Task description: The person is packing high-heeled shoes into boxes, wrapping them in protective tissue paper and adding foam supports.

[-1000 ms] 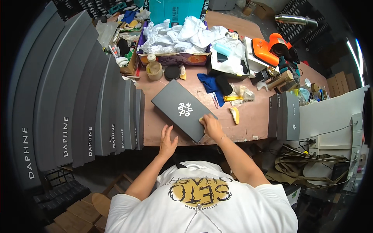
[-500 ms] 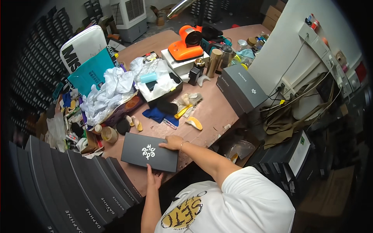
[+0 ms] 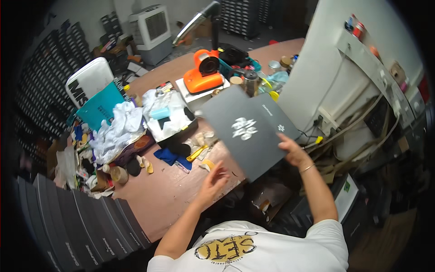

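Head view: your right hand (image 3: 295,153) grips the right edge of the dark grey box (image 3: 247,147), right of centre in the frame, partly covering a second grey box (image 3: 273,113). Your left hand (image 3: 214,182), fingers spread, holds nothing, at lower centre. Support the box's unheld side with your left palm to limit tilt.

Free tabletop (image 3: 158,195) left of box (image 3: 256,156)

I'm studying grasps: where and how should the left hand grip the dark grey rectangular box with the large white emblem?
This grey box is probably best gripped along its left long edge, from the left, palm inward: it's straight and bare; the right hand holds the opposite edge.
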